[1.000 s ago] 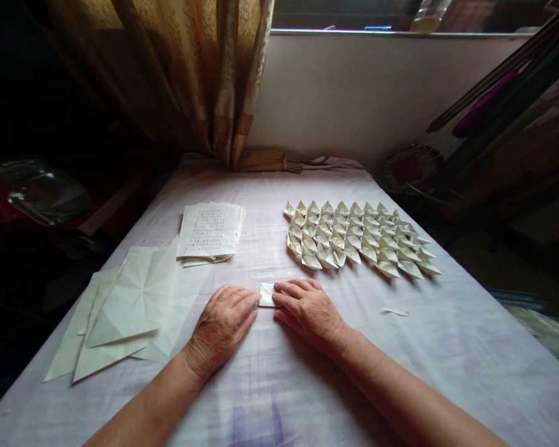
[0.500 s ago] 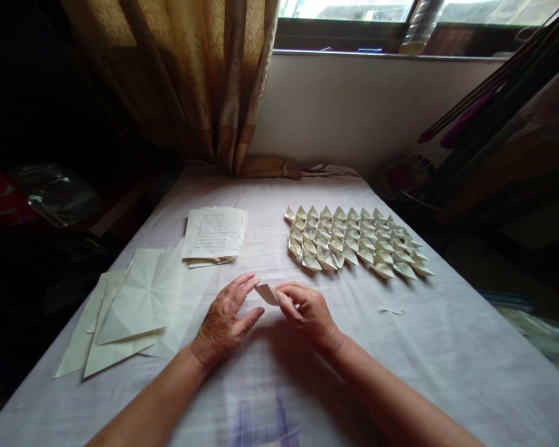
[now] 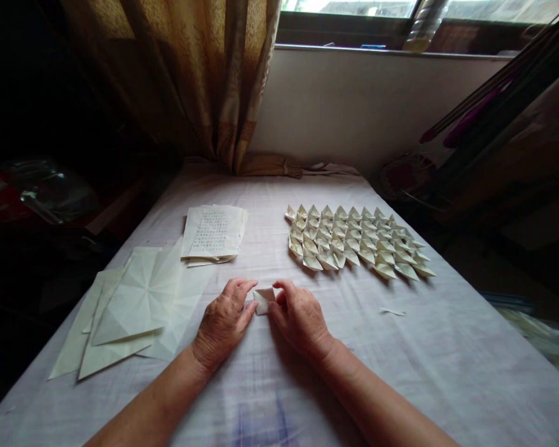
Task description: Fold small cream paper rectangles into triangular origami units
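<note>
Both my hands meet over a small folded piece of cream paper (image 3: 263,300) at the middle of the cloth-covered table (image 3: 447,347). My left hand (image 3: 224,321) pinches its left side with thumb and fingers. My right hand (image 3: 298,316) pinches its right side. The paper is partly opened into a small pocket shape between my fingertips, just above the cloth.
Several folded paper pieces lie in neat rows (image 3: 354,241) at the right back. A stack of printed sheets (image 3: 214,234) lies left of centre. Large creased sheets (image 3: 130,304) lie at the left. A tiny paper scrap (image 3: 394,311) lies to the right. A curtain (image 3: 190,74) hangs behind.
A second ago both hands pressed the small paper flat on the cloth. My right hand then lifted it, and now both hands pinch it together, with its fold opened.
</note>
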The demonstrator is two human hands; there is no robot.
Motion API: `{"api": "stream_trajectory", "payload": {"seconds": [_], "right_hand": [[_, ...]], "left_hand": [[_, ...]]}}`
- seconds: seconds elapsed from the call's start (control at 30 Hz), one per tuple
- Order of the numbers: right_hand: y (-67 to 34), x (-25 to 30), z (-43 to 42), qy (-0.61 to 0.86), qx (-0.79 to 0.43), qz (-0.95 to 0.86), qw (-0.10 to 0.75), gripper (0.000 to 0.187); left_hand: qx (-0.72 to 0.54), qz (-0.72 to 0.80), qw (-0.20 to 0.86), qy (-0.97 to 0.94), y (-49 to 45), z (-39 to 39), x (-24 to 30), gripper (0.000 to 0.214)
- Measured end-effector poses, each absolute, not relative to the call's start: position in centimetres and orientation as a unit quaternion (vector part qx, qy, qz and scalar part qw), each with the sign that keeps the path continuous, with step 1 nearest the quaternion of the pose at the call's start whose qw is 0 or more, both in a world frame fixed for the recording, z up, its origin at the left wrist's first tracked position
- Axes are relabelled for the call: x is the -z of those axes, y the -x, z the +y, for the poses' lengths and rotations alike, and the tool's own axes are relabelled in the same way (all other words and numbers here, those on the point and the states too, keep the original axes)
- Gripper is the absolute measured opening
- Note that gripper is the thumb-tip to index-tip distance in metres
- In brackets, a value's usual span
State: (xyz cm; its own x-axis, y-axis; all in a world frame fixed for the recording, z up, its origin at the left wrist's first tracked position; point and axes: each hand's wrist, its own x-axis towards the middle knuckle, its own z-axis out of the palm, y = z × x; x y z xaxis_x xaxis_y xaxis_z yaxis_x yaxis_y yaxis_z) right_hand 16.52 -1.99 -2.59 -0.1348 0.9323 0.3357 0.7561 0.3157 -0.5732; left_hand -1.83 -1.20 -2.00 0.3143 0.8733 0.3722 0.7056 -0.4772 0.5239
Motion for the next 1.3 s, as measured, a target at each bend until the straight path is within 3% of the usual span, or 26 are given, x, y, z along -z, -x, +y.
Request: {"api": "stream_trajectory", "payload": {"seconds": [0.17,0.3,0.5,0.8,1.3], "right_hand": [[-16.9,3.2,-1.8,0.581,-0.066,-0.749,0.312,0.016],[-17.5,3.0,-1.8,0.533,-0.043,-0.803,0.264,0.027],[-18.1,1.9,-2.2,0.503,-0.048,-0.841,0.19,0.026],[-18.3,1.3,-3.6,0.502,-0.059,-0.837,0.209,0.016],[-18.7,1.9,-2.9,0.49,-0.046,-0.838,0.236,0.011]], "left_hand": [[-0.242,0.416,0.002,-0.877,1.5,-2.1,2.0,0.027],[-0.197,0.409,-0.005,-0.891,1.1,-2.4,1.9,0.031],[-0.195,0.41,-0.005,-0.891,1.2,-1.6,1.9,0.025],[-0.235,0.341,-0.07,-0.908,2.2,-1.1,1.9,0.02],[-0.242,0.368,-0.008,-0.897,1.1,-1.2,1.7,0.029]]}}
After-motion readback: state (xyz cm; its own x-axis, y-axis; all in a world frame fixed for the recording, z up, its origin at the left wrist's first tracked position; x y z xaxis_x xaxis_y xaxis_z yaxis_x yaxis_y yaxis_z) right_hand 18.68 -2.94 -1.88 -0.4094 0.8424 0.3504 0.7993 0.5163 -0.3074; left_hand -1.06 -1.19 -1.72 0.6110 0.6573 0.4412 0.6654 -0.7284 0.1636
